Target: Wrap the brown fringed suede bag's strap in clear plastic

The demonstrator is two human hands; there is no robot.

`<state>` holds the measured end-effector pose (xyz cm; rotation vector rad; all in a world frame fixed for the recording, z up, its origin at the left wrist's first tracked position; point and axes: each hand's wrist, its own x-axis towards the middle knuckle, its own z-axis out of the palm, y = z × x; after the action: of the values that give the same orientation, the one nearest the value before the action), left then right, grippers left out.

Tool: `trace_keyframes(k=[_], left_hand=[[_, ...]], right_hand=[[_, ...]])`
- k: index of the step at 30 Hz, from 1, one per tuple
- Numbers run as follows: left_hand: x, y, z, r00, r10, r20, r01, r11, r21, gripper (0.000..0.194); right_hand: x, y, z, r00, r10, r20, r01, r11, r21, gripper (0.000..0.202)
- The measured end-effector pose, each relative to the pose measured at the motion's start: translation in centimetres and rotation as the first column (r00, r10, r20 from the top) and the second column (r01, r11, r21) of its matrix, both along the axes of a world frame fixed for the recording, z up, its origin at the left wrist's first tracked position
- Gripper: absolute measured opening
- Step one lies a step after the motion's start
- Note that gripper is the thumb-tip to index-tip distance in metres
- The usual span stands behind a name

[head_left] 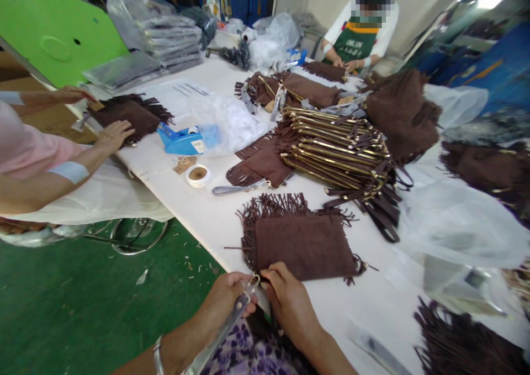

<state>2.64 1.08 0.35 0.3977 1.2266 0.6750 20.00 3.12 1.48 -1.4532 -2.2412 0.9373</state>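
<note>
A brown fringed pouch [304,245] lies flat on the table in front of me, its fringe spread along the far and left sides. At its near left corner, my left hand [226,303] grips a plastic-wrapped wrist strap [232,322] by its metal clasp end. The strap hangs down towards my lap. Close beside it, my right hand [290,303] is closed with its fingertips at the pouch corner by the clasp. What exactly those fingertips pinch is hidden. A pale tag-like piece shows between the hands.
Ahead lie a stack of brown pouches with gold frames [335,148], another wrapped strap [240,188], a tape roll [197,175] and a blue tape dispenser [182,140]. Co-workers handle pouches at left and far right. Plastic bags [464,220] and a fringed pouch [467,342] lie right.
</note>
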Motion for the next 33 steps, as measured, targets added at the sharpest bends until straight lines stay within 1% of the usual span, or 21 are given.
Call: trace_keyframes(k=[4, 8, 12, 15, 20, 23, 26, 30, 33], left_hand=[[0.3, 0.3, 0.6, 0.999, -0.004, -0.054, 0.004, 1.0, -0.003, 0.035], [0.6, 0.6, 1.0, 0.997, 0.022, -0.07, -0.022, 1.0, 0.008, 0.035], [0.9, 0.8, 0.8, 0.994, 0.048, -0.095, -0.046, 0.999, 0.016, 0.037], [1.1, 0.9, 0.6, 0.992, 0.038, -0.12, -0.036, 0.999, 0.02, 0.033], [1.2, 1.0, 0.1, 0.983, 0.014, -0.185, -0.006, 0.999, 0.041, 0.026], [1.3, 0.9, -0.6, 0.974, 0.015, -0.226, -0.003, 0.999, 0.053, 0.023], [1.5, 0.8, -1.2, 0.97, 0.01, -0.241, 0.006, 0.998, 0.066, 0.023], [1.3, 0.8, -1.5, 0.979, -0.02, -0.203, 0.034, 0.998, 0.062, 0.028], [0.7, 0.6, -1.6, 0.988, -0.045, -0.148, 0.055, 0.997, 0.059, 0.037]], right_hand=[[-0.6, 0.0, -0.2, 1.0, -0.001, 0.01, 0.002, 1.0, -0.029, 0.023], [-0.9, -0.1, -0.2, 0.994, -0.087, -0.064, 0.08, 0.991, -0.111, 0.023], [-1.0, -0.1, -0.1, 0.983, -0.143, -0.113, 0.118, 0.971, -0.206, 0.026], [-1.1, 0.1, 0.0, 0.98, -0.163, -0.113, 0.132, 0.961, -0.245, 0.027], [-1.1, -0.1, 0.1, 0.983, -0.162, -0.088, 0.13, 0.948, -0.289, 0.02], [-1.4, -0.5, -0.1, 0.984, -0.16, -0.073, 0.134, 0.95, -0.281, 0.022], [-1.7, -0.8, -0.4, 0.982, -0.165, -0.092, 0.136, 0.957, -0.257, 0.024], [-1.9, -0.7, -0.6, 0.973, -0.18, -0.144, 0.138, 0.956, -0.261, 0.02], [-2.1, -0.5, -0.4, 0.98, -0.174, -0.098, 0.147, 0.96, -0.236, 0.018]])
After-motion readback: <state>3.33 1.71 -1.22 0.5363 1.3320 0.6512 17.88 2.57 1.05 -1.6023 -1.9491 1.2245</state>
